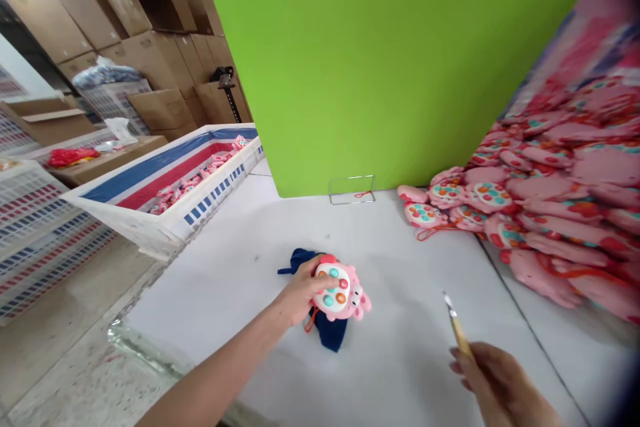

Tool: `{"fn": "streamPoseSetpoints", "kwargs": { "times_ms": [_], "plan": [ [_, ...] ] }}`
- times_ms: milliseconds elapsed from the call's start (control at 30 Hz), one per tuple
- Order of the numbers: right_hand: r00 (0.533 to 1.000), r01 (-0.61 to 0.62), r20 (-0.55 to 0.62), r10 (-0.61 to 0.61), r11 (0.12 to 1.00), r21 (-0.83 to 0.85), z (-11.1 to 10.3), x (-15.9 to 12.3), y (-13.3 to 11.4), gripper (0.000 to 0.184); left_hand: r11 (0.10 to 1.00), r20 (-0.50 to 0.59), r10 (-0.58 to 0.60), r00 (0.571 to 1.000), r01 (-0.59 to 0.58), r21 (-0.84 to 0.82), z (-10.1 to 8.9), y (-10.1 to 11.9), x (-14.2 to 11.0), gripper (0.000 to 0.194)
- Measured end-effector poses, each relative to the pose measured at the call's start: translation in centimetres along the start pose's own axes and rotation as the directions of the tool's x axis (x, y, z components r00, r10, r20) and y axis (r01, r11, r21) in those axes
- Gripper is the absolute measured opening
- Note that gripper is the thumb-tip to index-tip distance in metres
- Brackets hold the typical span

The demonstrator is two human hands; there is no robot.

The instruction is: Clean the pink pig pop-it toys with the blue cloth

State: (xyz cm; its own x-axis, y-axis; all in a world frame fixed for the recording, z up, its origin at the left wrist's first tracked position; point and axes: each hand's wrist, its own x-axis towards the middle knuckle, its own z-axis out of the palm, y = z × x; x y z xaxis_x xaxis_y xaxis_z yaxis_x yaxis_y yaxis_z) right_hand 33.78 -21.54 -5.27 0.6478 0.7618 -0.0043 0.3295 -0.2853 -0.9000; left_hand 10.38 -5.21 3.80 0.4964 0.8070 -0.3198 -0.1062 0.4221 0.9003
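My left hand (301, 290) grips a pink rabbit-shaped toy (353, 280) with coloured round buttons on a white face, its thumb lying over the buttons. A red cord loop (311, 320) hangs from the toy. Under the toy and hand, a dark blue cloth (333, 334) lies on the white table (390, 360). Off to the right, my right hand (487, 374) is closed around the wooden handle of a small craft knife (459, 330). Its metal tip points up and away, apart from the toy.
At the right is a large pile of similar pink toys (550, 187). A green board (375, 67) stands behind the table, with a thin wire frame (351, 202) at its foot. To the left are a lined white crate (175, 224) of toys and stacked cardboard boxes (155, 60).
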Motion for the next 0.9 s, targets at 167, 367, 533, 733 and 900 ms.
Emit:
{"fn": "streamPoseSetpoints", "kwargs": {
  "times_ms": [167,367,533,733,900],
  "plan": [
    [0.999,0.001,-0.044,0.008,0.980,0.200,4.8,2.7,-7.3,0.047,0.999,-0.034,0.026,0.999,-0.025,0.027,-0.4,-1.0,3.3,0.032],
    [0.973,0.139,0.165,-0.163,0.979,0.149,8.3,4.4,-9.0,0.035,0.998,0.003,0.008,1.000,-0.008,0.056,-2.5,-1.7,4.0,0.031],
    [0.954,0.253,0.153,-0.256,0.967,0.043,10.3,4.0,-9.9,0.032,0.999,-0.009,0.046,0.999,-0.045,0.028,-4.3,-1.7,3.4,0.029],
    [0.906,0.394,0.200,-0.373,0.916,-0.080,11.5,3.7,-10.9,0.028,0.995,-0.021,0.086,0.996,-0.084,0.059,-5.0,-2.3,2.8,0.022],
    [0.895,0.396,0.268,-0.357,0.912,-0.108,11.3,3.3,-10.3,0.024,0.979,-0.040,0.123,0.992,-0.115,0.168,-4.7,-2.5,2.4,0.021]
  ]
}}
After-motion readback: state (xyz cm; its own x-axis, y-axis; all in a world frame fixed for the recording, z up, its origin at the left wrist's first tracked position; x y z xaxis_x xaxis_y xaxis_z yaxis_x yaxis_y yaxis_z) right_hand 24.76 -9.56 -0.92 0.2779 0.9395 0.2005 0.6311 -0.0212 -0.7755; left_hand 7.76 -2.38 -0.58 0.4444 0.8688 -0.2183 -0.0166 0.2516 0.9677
